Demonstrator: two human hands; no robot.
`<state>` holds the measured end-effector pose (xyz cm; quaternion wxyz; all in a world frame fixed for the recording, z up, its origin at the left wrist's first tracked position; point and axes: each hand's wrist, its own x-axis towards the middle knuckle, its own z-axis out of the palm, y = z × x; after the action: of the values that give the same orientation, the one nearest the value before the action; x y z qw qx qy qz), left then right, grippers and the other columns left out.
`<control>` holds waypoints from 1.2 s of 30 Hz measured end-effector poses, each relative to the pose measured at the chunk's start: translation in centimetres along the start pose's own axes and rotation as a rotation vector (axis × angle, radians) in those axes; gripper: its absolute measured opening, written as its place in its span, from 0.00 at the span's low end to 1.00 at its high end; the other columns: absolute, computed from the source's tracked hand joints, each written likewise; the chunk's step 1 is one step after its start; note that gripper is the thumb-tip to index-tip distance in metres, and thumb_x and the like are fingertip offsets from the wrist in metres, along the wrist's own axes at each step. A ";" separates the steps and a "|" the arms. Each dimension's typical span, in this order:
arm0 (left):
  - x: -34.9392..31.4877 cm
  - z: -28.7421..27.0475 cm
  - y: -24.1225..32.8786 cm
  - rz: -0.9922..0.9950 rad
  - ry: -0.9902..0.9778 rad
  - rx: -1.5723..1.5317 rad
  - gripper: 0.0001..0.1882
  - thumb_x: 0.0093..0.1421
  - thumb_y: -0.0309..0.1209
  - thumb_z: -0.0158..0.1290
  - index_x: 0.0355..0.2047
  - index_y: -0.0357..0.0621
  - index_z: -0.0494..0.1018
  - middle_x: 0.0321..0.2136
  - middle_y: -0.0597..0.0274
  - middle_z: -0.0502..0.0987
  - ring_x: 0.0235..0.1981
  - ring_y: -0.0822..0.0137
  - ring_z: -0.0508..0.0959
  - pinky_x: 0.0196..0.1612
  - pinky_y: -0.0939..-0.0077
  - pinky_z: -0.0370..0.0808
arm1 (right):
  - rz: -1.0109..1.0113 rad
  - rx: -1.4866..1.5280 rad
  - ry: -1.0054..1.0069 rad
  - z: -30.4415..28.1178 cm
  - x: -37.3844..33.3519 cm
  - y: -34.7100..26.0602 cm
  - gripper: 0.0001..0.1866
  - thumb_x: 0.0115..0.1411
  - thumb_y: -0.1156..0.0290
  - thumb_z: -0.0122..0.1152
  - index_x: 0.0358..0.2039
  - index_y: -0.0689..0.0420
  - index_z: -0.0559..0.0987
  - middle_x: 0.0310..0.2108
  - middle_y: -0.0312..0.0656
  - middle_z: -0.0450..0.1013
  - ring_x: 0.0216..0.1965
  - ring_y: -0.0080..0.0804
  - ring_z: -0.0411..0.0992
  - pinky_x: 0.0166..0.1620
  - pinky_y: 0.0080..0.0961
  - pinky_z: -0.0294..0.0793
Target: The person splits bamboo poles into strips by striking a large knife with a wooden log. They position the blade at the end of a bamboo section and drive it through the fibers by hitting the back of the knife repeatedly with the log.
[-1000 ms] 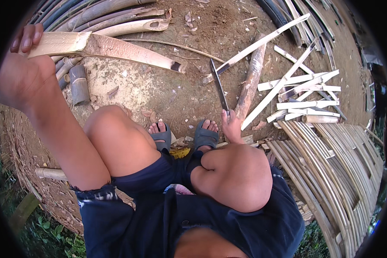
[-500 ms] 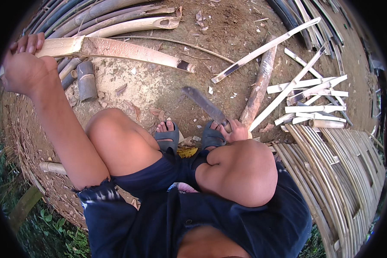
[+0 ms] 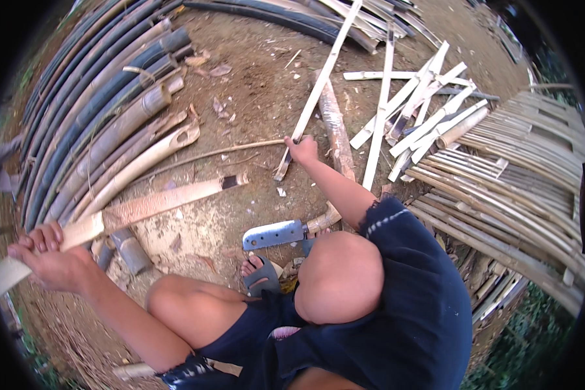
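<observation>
My left hand is closed around a split bamboo piece, whose shaved pale face points upward and whose dark-marked end reaches out over the ground. My right hand is stretched forward and gripping a narrow bamboo strip close to its dark-marked near end. The far part of that strip passes over a round log. A broad-bladed knife with a wooden handle rests by my feet, out of both hands. Part of its handle is close to my right knee.
Many bamboo poles are stacked at the left. Several pale split strips lie crossed at the right, beside a slatted bamboo panel. A short bamboo section sits below the left-hand piece. Wood shavings cover the soil ahead.
My right hand has let go of the knife and reached forward to take hold of the narrow strip. The view has turned to the right; my left hand still holds its bamboo piece.
</observation>
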<state>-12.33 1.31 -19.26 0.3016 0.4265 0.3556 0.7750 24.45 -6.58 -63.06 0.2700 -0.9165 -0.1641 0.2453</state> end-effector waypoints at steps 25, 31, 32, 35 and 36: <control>-3.1 3.1 2.1 -0.043 0.013 -0.133 0.25 0.71 0.43 0.52 0.19 0.44 0.62 0.15 0.68 0.56 0.15 0.74 0.55 0.20 0.77 0.54 | 0.164 -0.163 0.596 -31.6 -42.4 26.9 0.21 0.64 0.56 0.63 0.25 0.63 0.75 0.16 0.44 0.65 0.19 0.31 0.63 0.26 0.33 0.66; -4.7 3.1 3.2 -0.007 -0.080 -0.163 0.28 0.70 0.45 0.53 0.16 0.43 0.60 0.14 0.66 0.55 0.14 0.72 0.56 0.20 0.77 0.56 | 0.259 -0.094 0.901 -30.4 -52.8 23.6 0.19 0.67 0.59 0.60 0.27 0.62 0.76 0.16 0.41 0.65 0.20 0.24 0.64 0.25 0.27 0.64; -5.7 3.7 3.0 -0.019 -0.132 -0.186 0.28 0.70 0.45 0.53 0.16 0.43 0.60 0.14 0.67 0.54 0.14 0.72 0.55 0.20 0.77 0.55 | 0.244 -0.104 1.033 -30.5 -53.2 23.0 0.17 0.68 0.59 0.59 0.29 0.61 0.76 0.16 0.42 0.66 0.19 0.27 0.66 0.25 0.29 0.66; -7.1 4.7 4.6 -0.018 -0.180 -0.214 0.29 0.71 0.42 0.51 0.15 0.46 0.56 0.15 0.69 0.52 0.15 0.74 0.52 0.20 0.78 0.51 | 0.117 0.158 1.281 -33.1 -51.0 20.2 0.16 0.74 0.61 0.49 0.32 0.59 0.71 0.18 0.38 0.67 0.19 0.25 0.66 0.25 0.26 0.66; -7.4 4.9 4.9 -0.021 -0.209 -0.229 0.29 0.72 0.41 0.51 0.15 0.47 0.56 0.15 0.69 0.52 0.15 0.74 0.52 0.20 0.78 0.51 | 0.054 0.248 1.360 -34.0 -50.6 19.5 0.17 0.75 0.60 0.46 0.32 0.58 0.70 0.19 0.37 0.66 0.20 0.23 0.65 0.25 0.25 0.65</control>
<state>-5.44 -5.70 -16.76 0.3919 0.4637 0.2359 0.7588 4.27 -58.22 -31.09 0.4097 -0.8327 0.0939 -0.3605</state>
